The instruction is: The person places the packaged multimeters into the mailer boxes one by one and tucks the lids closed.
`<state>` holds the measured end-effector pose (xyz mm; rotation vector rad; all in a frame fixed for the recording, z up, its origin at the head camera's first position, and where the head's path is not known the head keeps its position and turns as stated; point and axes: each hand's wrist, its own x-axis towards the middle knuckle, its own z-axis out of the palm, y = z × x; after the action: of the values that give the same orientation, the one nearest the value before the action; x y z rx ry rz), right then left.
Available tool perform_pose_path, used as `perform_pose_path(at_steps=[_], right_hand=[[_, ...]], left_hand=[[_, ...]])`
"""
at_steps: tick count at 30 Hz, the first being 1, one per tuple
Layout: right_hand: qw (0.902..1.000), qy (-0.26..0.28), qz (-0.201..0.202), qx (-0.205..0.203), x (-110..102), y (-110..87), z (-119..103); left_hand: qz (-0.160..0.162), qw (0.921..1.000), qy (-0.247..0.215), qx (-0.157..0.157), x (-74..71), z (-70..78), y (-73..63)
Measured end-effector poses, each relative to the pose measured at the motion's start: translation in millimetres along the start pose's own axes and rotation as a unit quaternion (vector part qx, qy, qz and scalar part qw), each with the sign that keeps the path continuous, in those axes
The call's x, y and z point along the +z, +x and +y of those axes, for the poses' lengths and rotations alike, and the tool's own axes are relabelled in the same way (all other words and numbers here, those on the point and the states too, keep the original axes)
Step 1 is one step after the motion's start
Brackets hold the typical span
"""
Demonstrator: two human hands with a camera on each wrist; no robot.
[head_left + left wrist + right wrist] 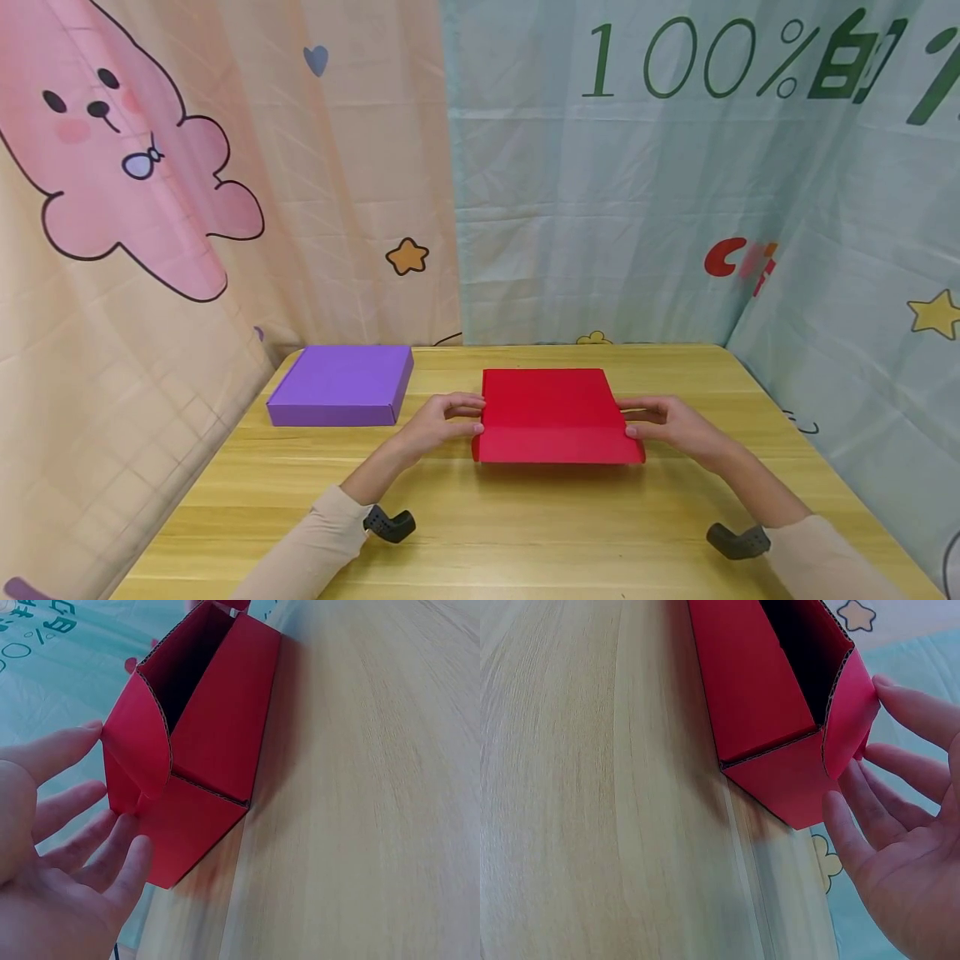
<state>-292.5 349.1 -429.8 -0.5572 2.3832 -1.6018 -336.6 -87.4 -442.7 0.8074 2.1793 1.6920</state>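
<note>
A red cardboard box (551,400) lies on the table between both hands. Its lid is partly raised, and a dark gap shows between the front flap and the front wall (232,705). On the box's left side, my left hand (438,425) touches the lid's side tab (139,739) with the thumb tip, its fingers stretched along the side. At the opposite end, my right hand (675,423) mirrors this, thumb tip on the right side tab (851,712) and fingers loosely extended by the side wall. The box's inside is too dark to make out.
A closed purple box (341,383) sits at the table's back left, beyond the left hand. The wooden table (540,542) ends at printed curtains (360,167) behind and at both sides. Each wrist wears a black camera mount (390,525).
</note>
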Motion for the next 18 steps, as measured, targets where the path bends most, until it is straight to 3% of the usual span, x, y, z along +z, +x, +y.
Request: perform_pose_path(at_steps=[18], right_hand=[[0.9981, -0.059, 0.017, -0.003, 3.5, 3.1, 0.5]], left_hand=[[0.003, 0.9982, 0.06, -0.001, 4.3, 2.4, 1.2]])
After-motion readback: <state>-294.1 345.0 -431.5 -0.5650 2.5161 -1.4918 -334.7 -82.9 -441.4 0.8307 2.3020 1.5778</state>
